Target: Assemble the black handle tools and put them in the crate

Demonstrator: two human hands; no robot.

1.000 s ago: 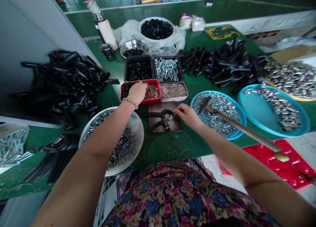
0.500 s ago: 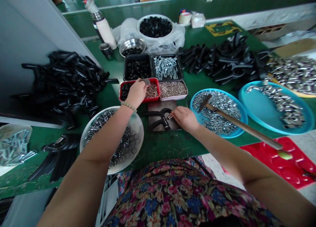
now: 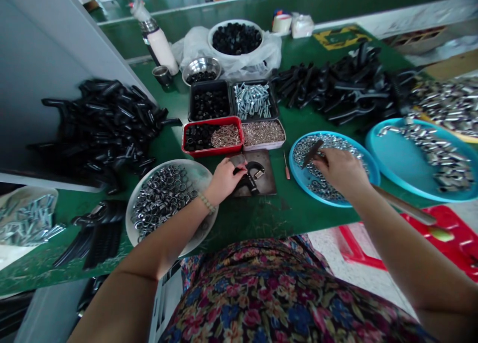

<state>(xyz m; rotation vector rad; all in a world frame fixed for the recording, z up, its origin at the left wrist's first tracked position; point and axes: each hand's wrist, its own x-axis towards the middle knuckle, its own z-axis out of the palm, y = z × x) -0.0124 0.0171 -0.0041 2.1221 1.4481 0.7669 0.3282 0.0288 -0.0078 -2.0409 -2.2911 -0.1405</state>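
Note:
On a metal plate lies a black curved part with a small silver spring-like piece in it. My left hand is over the part's left side, thumb and fingers pinched together. What they hold is too small to make out; a dark cover is on one finger. My right hand is closed round the handle of a hammer, close behind its head. The hammer rests across a blue tray of small silver pieces, its wooden handle reaching out to the lower right.
Behind the plate stands a red tray with black pieces and copper-coloured pins. A small screwdriver lies right of the plate. A white bowl of rings is at left. Piles of black handles and another blue tray flank the workspace.
My left hand has come from the red tray down to the black part. My right hand has left that part and moved right, taking hold of the hammer.

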